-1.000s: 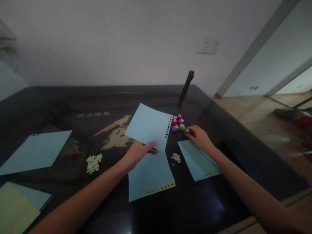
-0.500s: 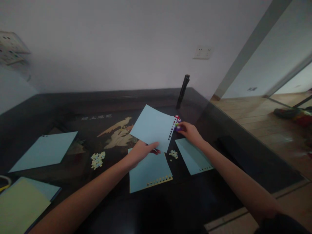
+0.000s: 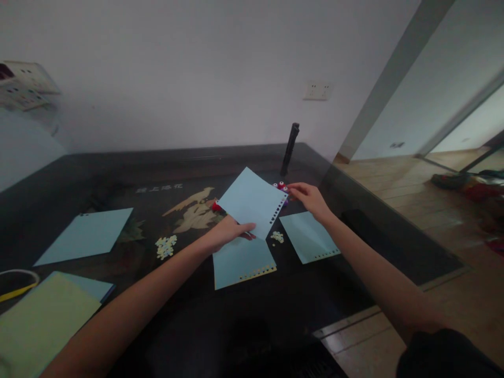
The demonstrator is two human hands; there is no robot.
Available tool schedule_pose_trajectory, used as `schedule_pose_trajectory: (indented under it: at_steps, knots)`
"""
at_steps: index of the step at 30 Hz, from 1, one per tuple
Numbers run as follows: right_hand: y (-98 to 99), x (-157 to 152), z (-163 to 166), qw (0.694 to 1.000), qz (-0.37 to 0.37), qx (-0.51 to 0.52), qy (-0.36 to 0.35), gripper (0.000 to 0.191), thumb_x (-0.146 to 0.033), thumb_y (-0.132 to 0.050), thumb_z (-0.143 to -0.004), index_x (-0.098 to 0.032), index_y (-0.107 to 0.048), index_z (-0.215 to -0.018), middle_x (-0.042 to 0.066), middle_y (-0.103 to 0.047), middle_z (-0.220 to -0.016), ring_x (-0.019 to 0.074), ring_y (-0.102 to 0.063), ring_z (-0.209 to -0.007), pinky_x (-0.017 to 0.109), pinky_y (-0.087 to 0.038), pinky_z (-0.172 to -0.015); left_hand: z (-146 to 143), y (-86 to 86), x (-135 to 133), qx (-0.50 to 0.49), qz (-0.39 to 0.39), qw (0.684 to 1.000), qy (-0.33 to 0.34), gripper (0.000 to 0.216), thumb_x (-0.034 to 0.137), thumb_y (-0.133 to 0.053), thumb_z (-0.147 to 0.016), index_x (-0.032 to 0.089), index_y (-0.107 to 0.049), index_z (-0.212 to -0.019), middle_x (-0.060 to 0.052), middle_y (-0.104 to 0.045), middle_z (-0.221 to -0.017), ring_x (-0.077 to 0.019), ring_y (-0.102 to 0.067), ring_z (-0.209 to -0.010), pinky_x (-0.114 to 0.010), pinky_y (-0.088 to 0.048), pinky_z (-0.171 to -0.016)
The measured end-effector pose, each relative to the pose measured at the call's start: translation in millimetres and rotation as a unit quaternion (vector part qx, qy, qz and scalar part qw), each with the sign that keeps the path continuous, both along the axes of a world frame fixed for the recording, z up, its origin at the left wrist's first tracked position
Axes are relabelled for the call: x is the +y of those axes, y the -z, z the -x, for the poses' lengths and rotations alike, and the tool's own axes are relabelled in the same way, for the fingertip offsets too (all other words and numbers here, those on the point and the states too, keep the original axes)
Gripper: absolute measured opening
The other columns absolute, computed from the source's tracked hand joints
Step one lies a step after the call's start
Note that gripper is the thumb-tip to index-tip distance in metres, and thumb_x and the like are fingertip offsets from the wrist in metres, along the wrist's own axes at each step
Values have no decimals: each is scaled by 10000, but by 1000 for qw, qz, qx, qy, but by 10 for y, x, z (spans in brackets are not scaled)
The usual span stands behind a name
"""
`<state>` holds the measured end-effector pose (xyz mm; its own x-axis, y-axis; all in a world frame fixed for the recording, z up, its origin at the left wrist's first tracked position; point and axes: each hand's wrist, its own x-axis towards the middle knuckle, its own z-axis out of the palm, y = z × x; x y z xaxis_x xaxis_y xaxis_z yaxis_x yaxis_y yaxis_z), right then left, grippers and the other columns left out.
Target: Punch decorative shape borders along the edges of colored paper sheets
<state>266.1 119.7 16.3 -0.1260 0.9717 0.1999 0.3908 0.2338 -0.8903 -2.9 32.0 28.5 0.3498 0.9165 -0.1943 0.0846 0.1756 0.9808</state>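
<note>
My left hand (image 3: 232, 231) grips a light blue paper sheet (image 3: 252, 198) by its lower edge, tilted above the table. A row of small shaped holes runs along the sheet's right edge. At its far right corner my right hand (image 3: 309, 199) has its thumb and forefinger stretched out, close to small red and purple craft punches (image 3: 281, 185) with white round tops. The sheet partly hides these punches. Under the raised sheet lies another blue sheet (image 3: 244, 262) with punched holes. Another punched blue sheet (image 3: 309, 236) rests below my right forearm.
Small paper cutouts form a larger pile (image 3: 166, 247) at left and a smaller pile (image 3: 277, 237) near the middle. A black upright object (image 3: 290, 148) stands at the back. More blue paper (image 3: 86, 236) and a yellow-green sheet (image 3: 51, 320) lie at left. A red object (image 3: 216, 205) shows behind the sheet.
My right hand has moved up from the purple punch to the sheet's far right corner. The view has shifted slightly, and a red object now shows at the sheet's left.
</note>
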Motion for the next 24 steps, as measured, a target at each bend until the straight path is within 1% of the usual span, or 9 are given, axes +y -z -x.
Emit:
schedule_pose_trajectory:
  at_steps: [4,7,9,11,14,17,20,22,24]
  knots:
    - [-147,-63,198,996,47,61,-44,375,-479,-539,-883,-165,-696,-1014,111,-719,-1002,209,-655,-887,354,-528,-759,41,28,16,26,-1,1000,17,185,232,-713,-707,134,-658,-855,-67,-717,-785,-162,-655,-646,-289,-551,-633]
    - [-167,-164,249,988,97,93,-76,360,-480,-620,-826,-171,-697,-995,89,-726,-945,184,-660,-803,335,-522,-715,47,52,4,47,1,998,32,164,241,-733,-686,140,-662,-794,-44,-702,-710,-149,-626,-592,-272,-529,-596]
    - [-161,-252,212,981,134,109,-91,342,-415,-728,-737,-175,-686,-978,62,-729,-870,168,-659,-729,327,-525,-675,29,69,-10,66,3,996,65,165,264,-729,-693,138,-659,-773,-38,-689,-682,-149,-619,-589,-277,-526,-609]
    - [-152,-340,130,973,167,120,-100,339,-355,-790,-664,-183,-674,-932,37,-728,-821,155,-658,-681,318,-529,-641,-1,86,-13,74,5,992,104,197,290,-716,-714,137,-658,-824,-46,-697,-730,-156,-632,-622,-292,-533,-642]
    - [-139,-454,-31,965,204,127,-107,294,-331,-797,-660,-185,-667,-881,25,-729,-784,149,-659,-643,307,-530,-598,-34,91,34,73,-1,990,124,238,333,-686,-758,147,-635,-897,-49,-695,-780,-157,-636,-639,-293,-532,-635]
    - [-138,-535,-192,960,233,134,-75,308,-330,-801,-665,-192,-662,-903,25,-736,-799,154,-667,-651,299,-530,-582,-42,36,158,94,-33,991,90,201,337,-623,-811,154,-608,-895,-15,-662,-713,-142,-623,-610,-275,-511,-608]
    - [-149,-598,-358,953,267,138,-23,413,-333,-825,-645,-200,-649,-994,29,-734,-842,157,-669,-654,286,-525,-571,-97,-57,319,90,-57,993,56,259,280,-592,-816,159,-589,-1046,14,-639,-676,-143,-626,-604,-274,-503,-603]
    - [-154,-645,-483,951,274,143,17,484,-335,-843,-627,-212,-630,-1044,27,-722,-854,150,-658,-635,270,-516,-546,-197,-106,423,76,-64,994,55,324,245,-590,-807,159,-571,-1119,18,-632,-675,-147,-632,-603,-279,-504,-598]
    - [-148,-704,-621,949,273,150,46,547,-335,-855,-611,-229,-610,-1089,26,-703,-869,158,-656,-639,268,-516,-524,-347,-126,520,75,-71,992,74,298,210,-578,-804,154,-578,-1097,13,-636,-683,-141,-630,-581,-279,-506,-594]
